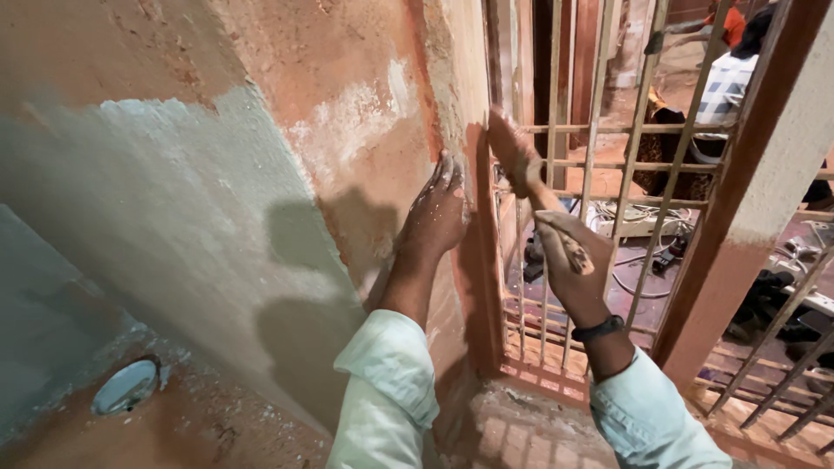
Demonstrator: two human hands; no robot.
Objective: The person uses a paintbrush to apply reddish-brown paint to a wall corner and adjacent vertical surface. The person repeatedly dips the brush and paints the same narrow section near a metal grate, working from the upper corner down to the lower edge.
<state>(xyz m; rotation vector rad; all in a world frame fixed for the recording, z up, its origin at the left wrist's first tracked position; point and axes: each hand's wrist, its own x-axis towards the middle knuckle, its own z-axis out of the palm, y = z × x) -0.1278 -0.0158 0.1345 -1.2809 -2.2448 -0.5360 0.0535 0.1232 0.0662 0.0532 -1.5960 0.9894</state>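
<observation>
My left hand [437,213] lies flat, fingers together, against the corner edge of a rough plastered wall [261,174], dusted with pale powder. My right hand [565,256] grips the wooden handle of a brush [514,155], whose dusty head presses on the wall's edge beside the reddish frame strip [480,260]. A dark band sits on my right wrist. Both sleeves are pale green.
A metal window grille [608,156] with vertical bars stands right of the wall edge. Beyond it, a person in a checked shirt [725,87] sits, with cables and tools on the floor. A round white fitting [126,386] is set in the wall at lower left.
</observation>
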